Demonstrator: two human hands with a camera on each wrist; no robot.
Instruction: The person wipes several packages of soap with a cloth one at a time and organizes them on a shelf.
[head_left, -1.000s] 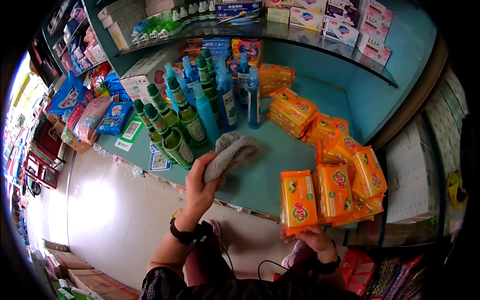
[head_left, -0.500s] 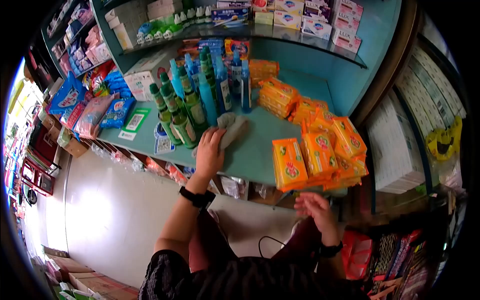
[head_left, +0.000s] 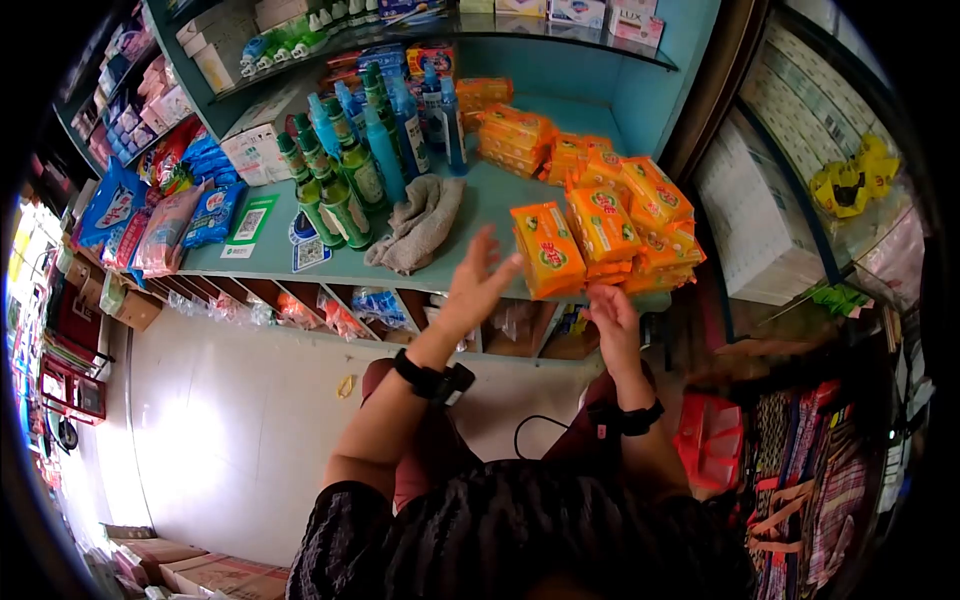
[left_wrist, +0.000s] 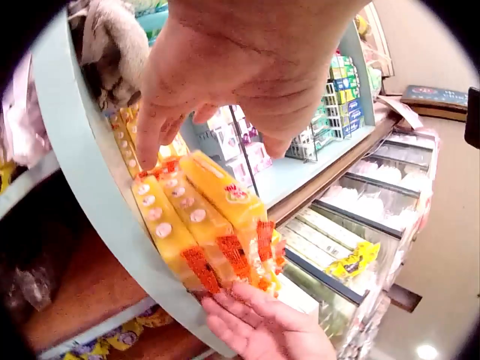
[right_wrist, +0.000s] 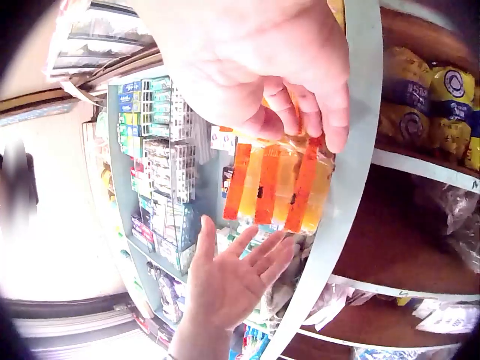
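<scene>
Orange-wrapped soap packs (head_left: 548, 250) lie stacked at the counter's front right. My left hand (head_left: 480, 285) is held with spread fingers beside the left end of the front pack, holding nothing. In the left wrist view its fingers reach down close to the packs' far end. My right hand (head_left: 612, 320) is at the near end of the stack, its loosely bent fingers (right_wrist: 311, 112) right at the wrapper ends. A grey cloth (head_left: 418, 225) lies crumpled on the green counter (head_left: 490, 205), left of the packs and apart from both hands.
Green bottles (head_left: 345, 210) and blue spray bottles (head_left: 410, 130) stand left of the cloth. Bagged goods (head_left: 165, 230) and a QR-code card (head_left: 250, 225) lie farther left. A glass shelf (head_left: 560, 38) with boxes hangs above. A glass case (head_left: 770, 220) borders the right.
My left hand has let go of the grey cloth, leaving it beside the bottles, and has moved right to the soap packs. My right hand has come up to the packs' near end.
</scene>
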